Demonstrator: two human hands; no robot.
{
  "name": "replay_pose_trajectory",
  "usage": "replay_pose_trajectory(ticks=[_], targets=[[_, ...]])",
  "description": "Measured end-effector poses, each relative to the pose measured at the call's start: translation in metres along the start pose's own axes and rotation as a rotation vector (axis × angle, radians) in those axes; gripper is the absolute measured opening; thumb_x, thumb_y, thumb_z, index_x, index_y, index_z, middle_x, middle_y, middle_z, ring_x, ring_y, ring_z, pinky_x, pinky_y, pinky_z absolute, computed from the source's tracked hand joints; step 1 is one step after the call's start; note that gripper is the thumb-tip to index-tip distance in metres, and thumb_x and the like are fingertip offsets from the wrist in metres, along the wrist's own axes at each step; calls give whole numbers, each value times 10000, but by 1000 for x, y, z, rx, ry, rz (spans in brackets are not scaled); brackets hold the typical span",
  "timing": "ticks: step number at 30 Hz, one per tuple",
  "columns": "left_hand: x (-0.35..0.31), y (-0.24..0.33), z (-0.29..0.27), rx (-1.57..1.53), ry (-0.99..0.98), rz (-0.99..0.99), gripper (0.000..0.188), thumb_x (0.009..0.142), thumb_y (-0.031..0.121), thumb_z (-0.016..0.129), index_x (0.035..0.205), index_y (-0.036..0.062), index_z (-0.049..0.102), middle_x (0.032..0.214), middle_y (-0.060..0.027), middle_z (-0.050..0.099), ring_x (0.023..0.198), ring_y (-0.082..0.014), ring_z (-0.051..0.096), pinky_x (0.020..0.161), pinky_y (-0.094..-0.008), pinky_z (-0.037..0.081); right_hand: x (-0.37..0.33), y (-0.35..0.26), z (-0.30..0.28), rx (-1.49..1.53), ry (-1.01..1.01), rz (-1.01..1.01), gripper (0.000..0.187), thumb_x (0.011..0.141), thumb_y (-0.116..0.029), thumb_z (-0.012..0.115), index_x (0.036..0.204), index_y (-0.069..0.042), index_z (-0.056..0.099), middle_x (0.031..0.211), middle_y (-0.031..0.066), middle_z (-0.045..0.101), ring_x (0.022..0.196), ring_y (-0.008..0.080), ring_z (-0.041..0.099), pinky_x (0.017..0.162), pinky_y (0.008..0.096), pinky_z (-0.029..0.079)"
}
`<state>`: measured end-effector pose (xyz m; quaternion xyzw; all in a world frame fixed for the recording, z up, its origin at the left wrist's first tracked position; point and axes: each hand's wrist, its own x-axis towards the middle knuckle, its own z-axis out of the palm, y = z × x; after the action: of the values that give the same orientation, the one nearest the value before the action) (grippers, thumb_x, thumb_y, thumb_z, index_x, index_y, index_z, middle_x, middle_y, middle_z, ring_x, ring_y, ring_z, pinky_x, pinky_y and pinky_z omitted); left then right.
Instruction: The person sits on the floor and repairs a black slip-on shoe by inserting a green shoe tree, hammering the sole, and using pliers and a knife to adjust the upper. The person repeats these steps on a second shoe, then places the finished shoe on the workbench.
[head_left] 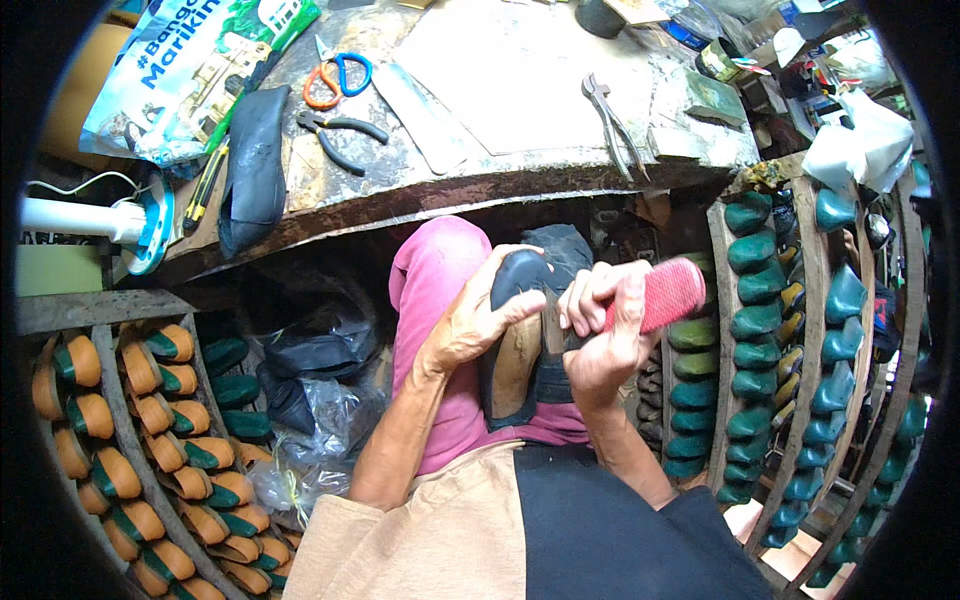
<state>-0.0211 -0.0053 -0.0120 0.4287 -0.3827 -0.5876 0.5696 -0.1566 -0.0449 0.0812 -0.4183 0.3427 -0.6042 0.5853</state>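
Observation:
A black shoe [518,365] lies over my lap, its tan underside facing up and its rounded toe pointing to the bench. My left hand [468,318] grips it near the toe, the thumb stretched over the underside. Closed around a tool with a red ribbed handle [672,297] is my right hand [606,325]. A flat metal part [553,322] comes out below that fist and reaches the shoe's right edge; the tool's exact kind is unclear. Dark cloth [560,245] covers my right knee, beside the shoe.
Ahead, the worn bench [400,190] bears scissors [338,82], black-handled cutters [342,138], pincers [612,125], a utility knife [206,185] and a black shoe upper [253,170]. Racks of orange-and-green shoes [130,480] stand left, and green shoes [755,320] right. Plastic bags [325,425] lie left of my legs.

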Motion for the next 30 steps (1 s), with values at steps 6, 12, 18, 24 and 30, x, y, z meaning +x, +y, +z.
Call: replay_pose_trajectory(ticks=[6, 12, 18, 24, 30], targets=[[0, -9, 4, -179, -20, -9, 696, 1179, 629, 519, 1520, 26, 589, 1370, -110, 680, 1262, -205, 654, 1154, -372, 501, 9, -6, 0, 41, 4, 110, 345, 1196, -267, 556, 909, -99, 465, 673, -18, 360, 539, 104, 345, 524, 314, 343], [-3, -18, 8, -361, -30, -23, 756, 1189, 690, 408, 1505, 38, 623, 1360, -72, 699, 1238, -159, 656, 1147, -353, 507, -16, 1, -6, -8, 49, 23, 360, 1203, -267, 550, 904, -96, 448, 679, -20, 340, 553, 114, 348, 540, 324, 356], [4, -26, -4, -383, -39, -36, 852, 1152, 744, 414, 1586, 24, 549, 1442, -156, 708, 1253, -230, 722, 1135, -412, 580, -33, 13, -17, 111, 39, 36, 358, 1195, -260, 568, 894, -95, 466, 689, -14, 370, 568, 121, 379, 559, 324, 387], [0, -24, -13, -346, 57, -56, 706, 1199, 614, 475, 1560, 20, 601, 1382, -103, 755, 1216, -194, 736, 1099, -378, 591, 15, -19, -38, -214, -60, 212, 201, 1112, -232, 694, 1019, -68, 625, 709, -52, 479, 546, 82, 439, 526, 289, 421], [1, -28, -18, -523, 14, -70, 638, 1195, 572, 540, 1497, 23, 662, 1334, -71, 769, 1185, -160, 732, 1081, -358, 594, 169, -40, -27, -1037, -319, -97, 300, 1011, -193, 727, 1200, 32, 669, 893, 86, 696, 799, 220, 668, 739, 384, 531]])
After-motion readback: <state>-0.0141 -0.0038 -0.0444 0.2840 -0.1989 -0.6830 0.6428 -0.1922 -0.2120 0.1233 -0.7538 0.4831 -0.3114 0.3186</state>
